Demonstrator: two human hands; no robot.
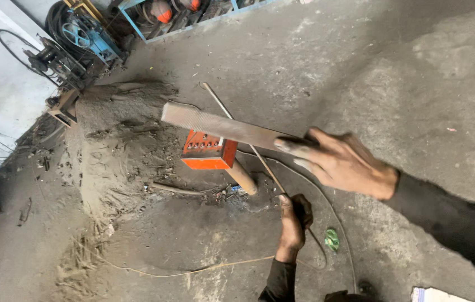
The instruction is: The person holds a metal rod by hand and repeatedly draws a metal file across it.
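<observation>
- Nearest, my left hand (293, 226) closes around the near end of a thin rod (248, 145) that slants far-left.
- Further right, my right hand (343, 162) grips one end of a flat file (221, 127), fingers pinching it.
- The file lies across an orange block (208, 152) on a wooden handle (242, 177).
- Beyond, a dirt mound (114, 151); machines (75, 42) at far left.

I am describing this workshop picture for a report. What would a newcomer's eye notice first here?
The eye goes first to the right hand, which holds a long flat metal file across the middle of the view, over an orange metal block mounted on a wooden handle. Below, the left hand grips a thin rod. On the left rises a dusty earth mound.
</observation>
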